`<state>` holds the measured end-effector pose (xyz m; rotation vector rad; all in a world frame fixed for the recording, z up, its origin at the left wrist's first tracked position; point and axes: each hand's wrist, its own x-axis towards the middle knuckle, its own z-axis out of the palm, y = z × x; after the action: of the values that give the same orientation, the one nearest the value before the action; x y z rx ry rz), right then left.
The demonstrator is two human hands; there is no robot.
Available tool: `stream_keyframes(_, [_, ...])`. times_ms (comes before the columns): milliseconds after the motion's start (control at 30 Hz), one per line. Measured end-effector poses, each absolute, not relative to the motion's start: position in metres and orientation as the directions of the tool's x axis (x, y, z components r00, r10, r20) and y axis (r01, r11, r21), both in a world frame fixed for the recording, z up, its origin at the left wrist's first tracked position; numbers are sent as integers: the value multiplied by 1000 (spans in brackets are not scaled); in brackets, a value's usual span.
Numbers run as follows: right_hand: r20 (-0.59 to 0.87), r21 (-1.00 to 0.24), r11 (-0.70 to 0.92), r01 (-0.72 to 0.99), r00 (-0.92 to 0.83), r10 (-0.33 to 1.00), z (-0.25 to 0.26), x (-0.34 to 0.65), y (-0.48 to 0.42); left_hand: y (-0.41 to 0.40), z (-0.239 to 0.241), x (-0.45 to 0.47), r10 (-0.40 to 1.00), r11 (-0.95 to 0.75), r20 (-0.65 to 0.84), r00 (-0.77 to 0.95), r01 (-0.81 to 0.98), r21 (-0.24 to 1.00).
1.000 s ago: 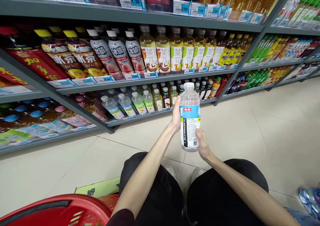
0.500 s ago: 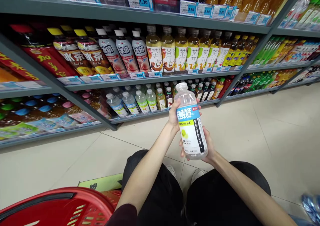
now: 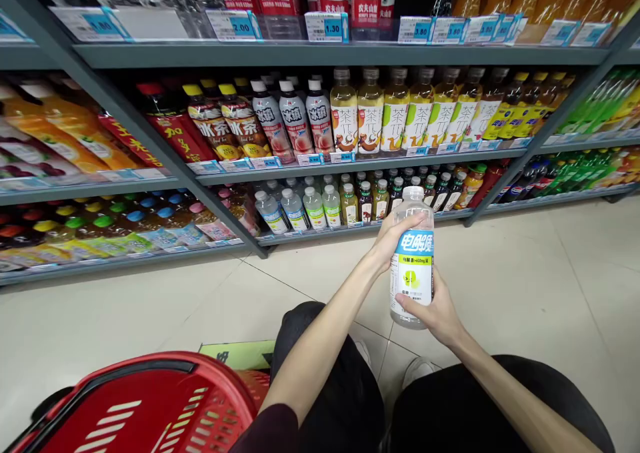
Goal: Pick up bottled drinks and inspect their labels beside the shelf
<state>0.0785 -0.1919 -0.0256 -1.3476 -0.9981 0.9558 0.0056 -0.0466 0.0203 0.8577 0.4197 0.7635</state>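
Observation:
I hold a clear electrolyte drink bottle (image 3: 412, 266) upright in front of me, its blue, white and green label facing me and its white cap up. My left hand (image 3: 395, 236) wraps round the bottle's shoulder from the left. My right hand (image 3: 436, 311) cups its base from below and the right. Both hands are closed on the bottle. Behind it, the lowest shelf (image 3: 350, 229) carries a row of similar small bottles (image 3: 295, 209).
Grey shop shelving full of drinks runs across the view: iced tea bottles (image 3: 223, 123), yellow tea bottles (image 3: 395, 113), blue price tags (image 3: 325, 26) on the shelf edges. A red shopping basket (image 3: 145, 406) stands at lower left beside my knees. Pale floor tiles (image 3: 525, 273) stretch right.
The bottle has been turned in my hands from its back label to its front, tilted, then set upright again. The view shifted left, so hands and bottle now sit further right.

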Motion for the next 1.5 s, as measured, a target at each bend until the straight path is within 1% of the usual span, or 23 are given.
stream_keyframes(133, [67, -998, 60, 34, 306, 950, -22, 77, -191, -45, 23, 5, 740, 398, 2, 673, -440, 805])
stream_keyframes(367, [80, -997, 83, 2, 274, 958, -21, 78, -189, -44, 20, 7, 747, 383, -8, 665, -421, 822])
stream_keyframes(500, [97, -995, 103, -11, 257, 962, -21, 81, -189, -47, 23, 7, 749, 364, 27, 662, -445, 818])
stream_keyframes(600, [107, -991, 123, -55, 231, 967, -21, 82, -189, -47, 26, 6, 768, 355, 52, 639, -491, 795])
stream_keyframes(633, [105, -988, 126, -84, 221, 970, -21, 83, -190, -46, 27, 5, 766, 374, 49, 641, -506, 777])
stream_keyframes(700, [77, -977, 108, -186, 167, 983, -20, 84, -192, -45, 28, 3, 718, 464, 31, 695, -511, 724])
stream_keyframes(767, [26, -935, 41, -352, 47, 999, -20, 84, -196, -43, 28, 1, 628, 572, 42, 777, -497, 653])
stream_keyframes(833, [2, -861, -51, -505, -105, 995, -20, 82, -200, -41, 28, -1, 575, 639, 92, 813, -516, 571])
stream_keyframes(867, [4, -826, -92, -556, -170, 986, -21, 82, -202, -41, 28, -2, 573, 653, 118, 811, -539, 532])
stream_keyframes(933, [9, -787, -144, -599, -245, 970, -23, 80, -204, -42, 29, -4, 575, 668, 148, 804, -567, 482])
stream_keyframes(1033, [-9, -805, -151, -574, -243, 970, -27, 79, -202, -46, 31, -5, 568, 653, 185, 802, -576, 492])
stream_keyframes(1133, [8, -867, -93, -489, -199, 980, -28, 79, -199, -50, 33, -5, 551, 623, 256, 794, -596, 507])
stream_keyframes(1267, [52, -934, -11, -358, -166, 985, -22, 77, -197, -53, 33, -7, 504, 629, 361, 784, -620, 469])
stream_keyframes(1367, [73, -954, 28, -299, -141, 987, -16, 72, -199, -55, 29, -8, 455, 660, 417, 787, -612, 435])
stream_keyframes(1500, [98, -958, 61, -281, -122, 988, -14, 67, -200, -56, 25, -8, 392, 689, 440, 808, -575, 442])
